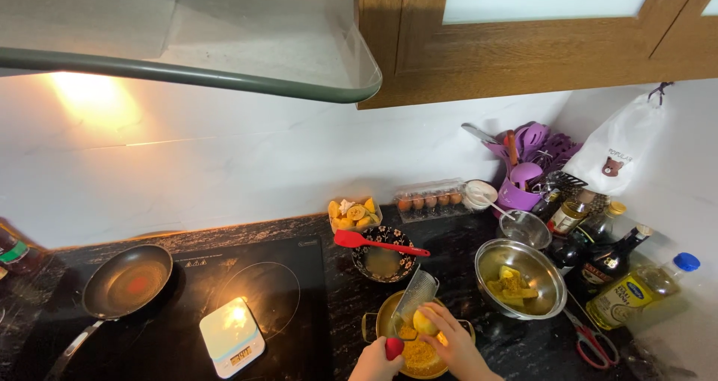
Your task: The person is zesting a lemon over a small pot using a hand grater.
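Grating underway: left hand (pixel 376 362) grips the red-handled metal grater (pixel 413 297); right hand (pixel 447 340) pinches a yellow fruit piece (pixel 424 323) (nearly spent) over the gold pot (pixel 372 325); next stroke needs fingertip care.

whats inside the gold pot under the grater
The gold pot holds a heap of orange-yellow gratings. The grater and both hands cover the rest.

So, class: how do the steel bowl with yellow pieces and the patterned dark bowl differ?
The steel bowl is shiny and plain; the patterned bowl is dark with a flowered rim. The steel bowl holds yellow chunks; the patterned bowl holds liquid, with a red spatula across it. Both stand on the black counter.
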